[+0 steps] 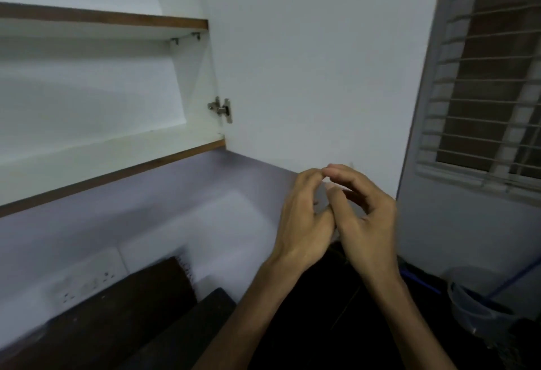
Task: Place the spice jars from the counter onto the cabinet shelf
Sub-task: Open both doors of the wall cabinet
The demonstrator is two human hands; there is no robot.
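The white wall cabinet stands open at the upper left, with a bare lower shelf (96, 161) and an upper shelf (102, 19), both edged in brown. Its open door (307, 76) fills the middle of the view. My left hand (304, 217) and my right hand (366, 217) are raised together below the door's lower edge, fingers curled and fingertips touching each other. Neither hand holds anything. No spice jar is in sight.
A metal hinge (221, 109) joins the door to the cabinet side. A barred window (486, 82) is at the right. A dark counter (336, 325) lies below, with a grey plastic container (474, 308) at the right and a wall socket plate (85, 279) at the left.
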